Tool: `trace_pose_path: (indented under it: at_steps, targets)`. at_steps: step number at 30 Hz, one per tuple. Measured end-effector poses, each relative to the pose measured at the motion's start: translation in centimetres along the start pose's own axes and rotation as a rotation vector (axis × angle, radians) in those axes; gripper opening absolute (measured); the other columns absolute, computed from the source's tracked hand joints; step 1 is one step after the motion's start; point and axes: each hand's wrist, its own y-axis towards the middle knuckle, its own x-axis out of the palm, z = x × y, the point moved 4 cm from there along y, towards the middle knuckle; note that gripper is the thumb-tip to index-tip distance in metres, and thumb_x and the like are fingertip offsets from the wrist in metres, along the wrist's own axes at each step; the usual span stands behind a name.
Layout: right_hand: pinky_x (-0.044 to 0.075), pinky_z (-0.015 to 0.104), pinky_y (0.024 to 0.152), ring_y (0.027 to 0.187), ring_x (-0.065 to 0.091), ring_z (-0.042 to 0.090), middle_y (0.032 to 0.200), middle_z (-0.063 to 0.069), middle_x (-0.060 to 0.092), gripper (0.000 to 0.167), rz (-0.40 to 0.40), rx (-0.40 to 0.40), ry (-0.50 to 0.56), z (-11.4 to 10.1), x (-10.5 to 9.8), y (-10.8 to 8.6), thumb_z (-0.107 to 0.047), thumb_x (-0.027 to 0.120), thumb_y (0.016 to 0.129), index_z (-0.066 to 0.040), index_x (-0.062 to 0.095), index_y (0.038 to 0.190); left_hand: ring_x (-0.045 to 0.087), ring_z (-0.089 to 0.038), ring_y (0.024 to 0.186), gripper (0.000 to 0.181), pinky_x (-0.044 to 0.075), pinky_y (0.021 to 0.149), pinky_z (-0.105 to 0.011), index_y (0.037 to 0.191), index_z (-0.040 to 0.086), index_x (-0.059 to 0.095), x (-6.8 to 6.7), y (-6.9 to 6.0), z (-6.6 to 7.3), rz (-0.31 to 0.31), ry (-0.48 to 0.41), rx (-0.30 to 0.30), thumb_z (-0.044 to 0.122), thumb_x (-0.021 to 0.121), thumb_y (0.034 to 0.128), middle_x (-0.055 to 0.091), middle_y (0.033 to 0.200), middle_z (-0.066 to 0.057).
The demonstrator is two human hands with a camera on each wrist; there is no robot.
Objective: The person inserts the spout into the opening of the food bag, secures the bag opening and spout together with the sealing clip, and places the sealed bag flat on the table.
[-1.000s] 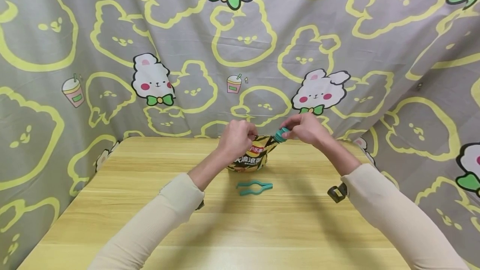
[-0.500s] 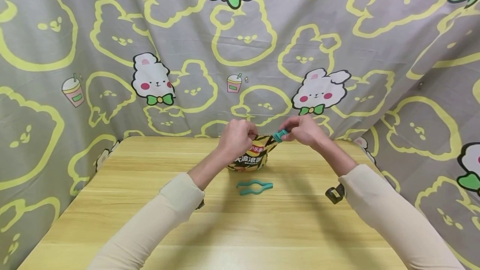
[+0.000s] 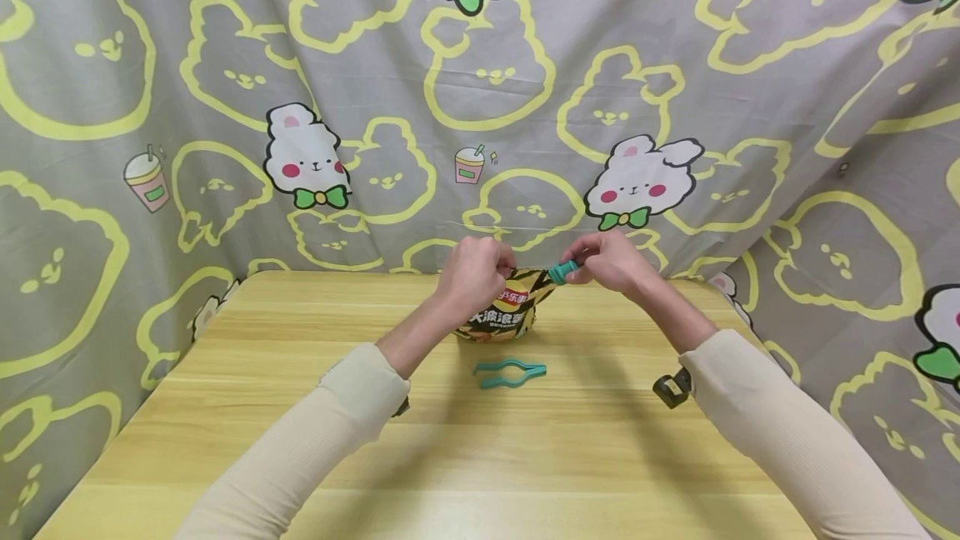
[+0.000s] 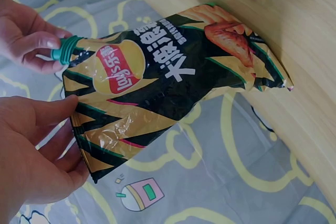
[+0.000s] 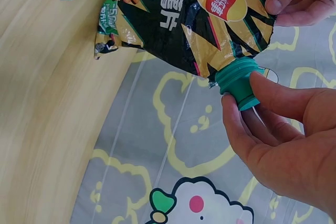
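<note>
The left hand pinches the top edge of a Lay's chip bag, with the thumb on the printed front and the fingers behind. The right hand holds, between thumb and fingers, a ribbed green spout, which sits at the upper corner of this bag, on the person's right. The bag, black and gold, is at the far part of the desk, with its top upward (whether its bottom touches the wood, I cannot tell).

On the desk, nearer to the person than the bag, there lies a teal clip, its two arms apart and its narrow end toward the right. Both pale sleeves are on the arms, and a black fitting shows beside the right one. Behind the desk hangs a grey curtain with yellow outlines and white rabbits.
</note>
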Motion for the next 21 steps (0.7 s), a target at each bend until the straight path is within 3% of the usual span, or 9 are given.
trace_pose_path:
  at_steps: [11,21]
  targets:
    - [0.049,0.040,0.093,0.098,0.063,0.027,0.101,0.012,0.074,0.024,-0.011,0.018,-0.029,-0.09,-0.18,-0.14,-0.007,0.077,0.085,-0.004,0.073,0.108,0.043,-0.014,0.058,0.034,0.031,0.055,-0.023,0.065,0.008,0.065,0.06,0.10,0.08,0.012,-0.002,0.022,-0.019,0.045,0.0715,0.057,0.063,-0.003]
    - [0.048,0.035,0.088,0.097,0.063,0.025,0.099,0.010,0.075,0.024,-0.004,0.009,-0.042,-0.03,0.03,0.10,-0.006,0.078,0.085,-0.004,0.074,0.108,0.040,-0.014,0.058,0.034,0.027,0.055,-0.024,0.062,0.011,0.056,0.03,0.13,0.09,0.009,0.004,0.022,-0.020,0.044,0.0709,0.050,0.061,-0.002]
